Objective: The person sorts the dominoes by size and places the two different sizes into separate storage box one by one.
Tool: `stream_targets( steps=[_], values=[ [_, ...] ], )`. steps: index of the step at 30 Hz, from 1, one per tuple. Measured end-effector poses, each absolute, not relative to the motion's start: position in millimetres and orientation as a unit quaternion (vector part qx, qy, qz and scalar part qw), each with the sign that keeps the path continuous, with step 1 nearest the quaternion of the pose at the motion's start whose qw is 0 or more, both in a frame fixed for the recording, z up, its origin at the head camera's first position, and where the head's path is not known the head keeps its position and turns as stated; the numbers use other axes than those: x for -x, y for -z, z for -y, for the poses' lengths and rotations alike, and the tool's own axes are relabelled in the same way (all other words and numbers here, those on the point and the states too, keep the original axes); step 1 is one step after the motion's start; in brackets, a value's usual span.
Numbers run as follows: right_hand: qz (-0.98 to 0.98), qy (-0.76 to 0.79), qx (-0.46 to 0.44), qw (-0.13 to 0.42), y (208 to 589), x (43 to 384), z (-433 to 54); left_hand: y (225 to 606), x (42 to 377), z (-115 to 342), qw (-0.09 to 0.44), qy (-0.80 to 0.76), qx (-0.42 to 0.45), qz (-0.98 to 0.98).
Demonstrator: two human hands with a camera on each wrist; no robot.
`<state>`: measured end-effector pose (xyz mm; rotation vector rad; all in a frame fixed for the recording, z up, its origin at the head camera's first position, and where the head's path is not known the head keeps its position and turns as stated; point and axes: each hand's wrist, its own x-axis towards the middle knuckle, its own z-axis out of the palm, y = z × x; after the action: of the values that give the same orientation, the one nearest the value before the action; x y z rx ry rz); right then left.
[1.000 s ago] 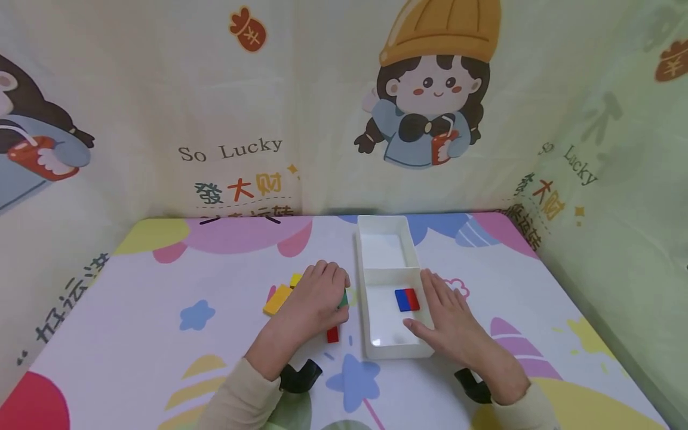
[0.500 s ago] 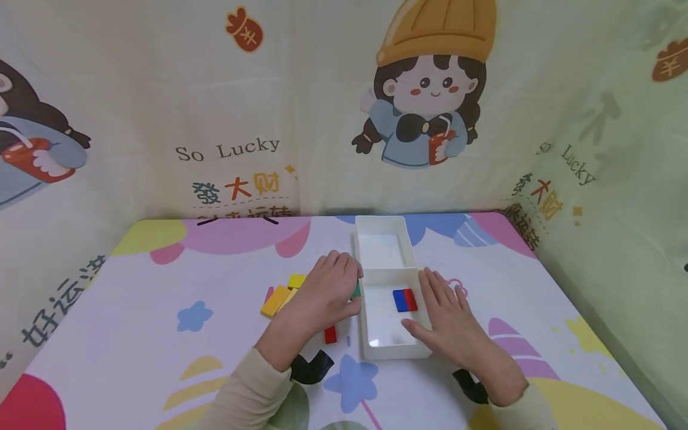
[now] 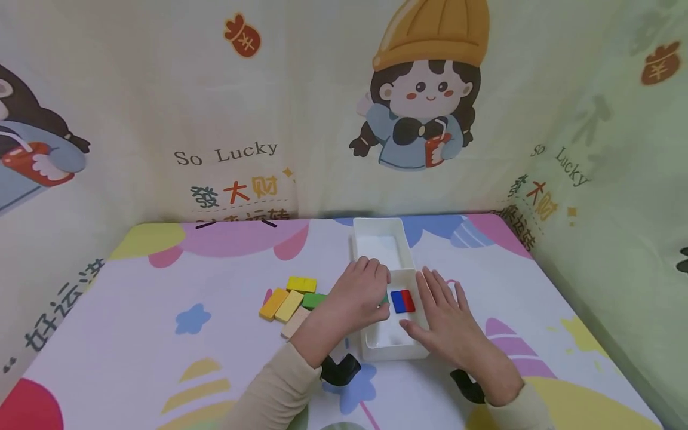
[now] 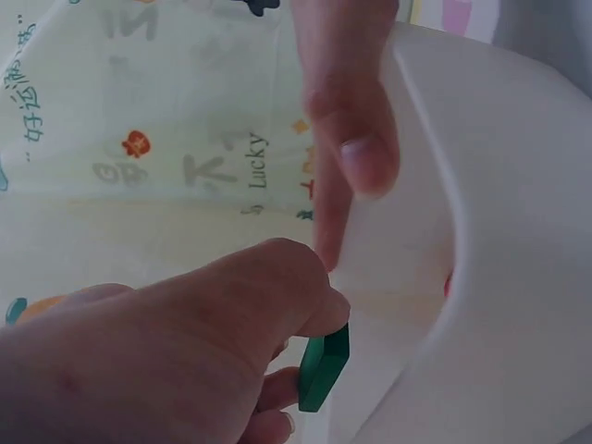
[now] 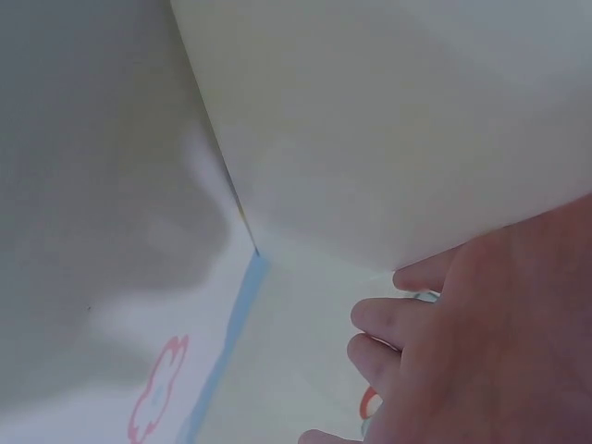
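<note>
Pinching a green block (image 4: 326, 370) in the left hand (image 3: 357, 295) over a white box (image 3: 395, 352), with right hand (image 3: 447, 316) straight-fingered at its side, blue block (image 3: 398, 302) and red block (image 3: 409, 300) between both hands.

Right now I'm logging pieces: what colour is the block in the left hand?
The block is dark green, best seen in the left wrist view.

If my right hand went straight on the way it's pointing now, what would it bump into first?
Probably the side wall of the white box; your right hand looks close beside it, though depth is unclear.
</note>
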<state>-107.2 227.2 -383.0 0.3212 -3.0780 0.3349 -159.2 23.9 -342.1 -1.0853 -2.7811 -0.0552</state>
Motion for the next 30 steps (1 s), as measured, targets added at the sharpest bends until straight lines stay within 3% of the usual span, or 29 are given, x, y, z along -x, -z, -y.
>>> stream_targets(
  steps=[11,30],
  values=[
    [0.989,-0.106,-0.104,0.015,385.3,108.9,-227.5,358.5,159.7,-41.7,0.088,-0.031,0.368,0.925],
    [0.986,-0.118,-0.114,0.017,384.7,110.0,-225.9,369.2,165.8,-61.1,0.019,-0.086,0.352,0.932]
  ],
)
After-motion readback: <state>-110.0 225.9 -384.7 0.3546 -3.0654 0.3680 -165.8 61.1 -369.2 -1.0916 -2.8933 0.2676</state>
